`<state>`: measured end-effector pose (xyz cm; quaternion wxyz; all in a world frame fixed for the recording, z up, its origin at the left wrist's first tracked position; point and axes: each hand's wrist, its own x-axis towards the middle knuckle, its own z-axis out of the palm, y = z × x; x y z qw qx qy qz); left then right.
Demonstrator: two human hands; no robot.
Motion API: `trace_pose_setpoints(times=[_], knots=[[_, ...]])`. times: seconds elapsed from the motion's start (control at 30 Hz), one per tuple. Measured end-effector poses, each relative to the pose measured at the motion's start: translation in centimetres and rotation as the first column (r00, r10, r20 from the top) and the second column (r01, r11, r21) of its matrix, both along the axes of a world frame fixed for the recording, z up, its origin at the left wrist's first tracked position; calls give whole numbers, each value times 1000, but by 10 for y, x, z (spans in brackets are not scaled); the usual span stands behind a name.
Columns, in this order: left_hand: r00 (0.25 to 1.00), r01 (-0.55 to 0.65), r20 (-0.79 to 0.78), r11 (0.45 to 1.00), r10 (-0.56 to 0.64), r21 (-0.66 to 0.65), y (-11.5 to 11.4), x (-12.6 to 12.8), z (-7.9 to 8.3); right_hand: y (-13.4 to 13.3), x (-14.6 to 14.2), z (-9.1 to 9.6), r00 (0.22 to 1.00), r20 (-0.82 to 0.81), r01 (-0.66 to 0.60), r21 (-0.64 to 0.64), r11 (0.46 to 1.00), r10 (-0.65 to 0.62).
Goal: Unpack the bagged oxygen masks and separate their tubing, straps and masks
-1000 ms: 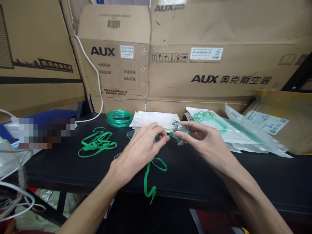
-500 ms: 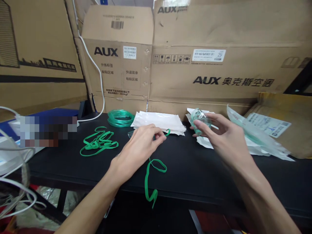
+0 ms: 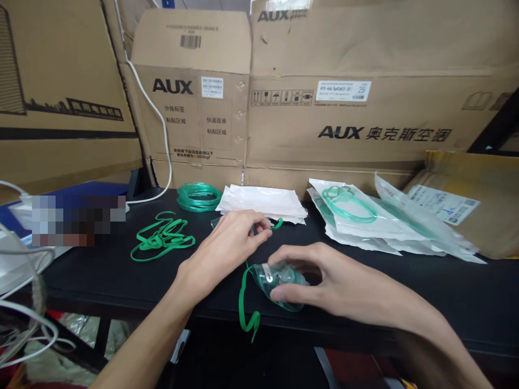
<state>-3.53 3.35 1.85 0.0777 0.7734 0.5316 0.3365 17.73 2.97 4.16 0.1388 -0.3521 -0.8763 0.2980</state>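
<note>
A left hand (image 3: 233, 235) pinches a green strap (image 3: 278, 223), thumb to fingertips; near a dangling green strip (image 3: 242, 308), a clear mask (image 3: 279, 274) sits between the right hand's (image 3: 328, 275) curled fingers and thumb — just brought down from the white packets (image 3: 385, 227), putting mask and strip together.

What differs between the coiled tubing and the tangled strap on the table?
The coiled tubing lies in neat round loops; the tangled strap in a loose, irregular heap. The coiled tubing looks shiny and translucent, the tangled strap matte and opaque. Both are green and rest on the table.
</note>
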Motion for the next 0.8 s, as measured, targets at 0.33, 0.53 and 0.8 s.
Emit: trace_pose_setpoints(times=[0.33, 0.53, 0.8], knots=[[972, 166, -121, 955, -200, -245, -8, -20, 8, 17, 6, -5, 997, 59, 56, 51, 997, -59], [967, 136, -155, 921, -204, -364, -19, -6, 8, 26, 11, -5, 999, 30, 36, 19, 999, -37], [974, 68, -180, 939, -135, -338, -15, 4, -11, 30, 8, -9, 991, -132, 16, -69, 997, -25]])
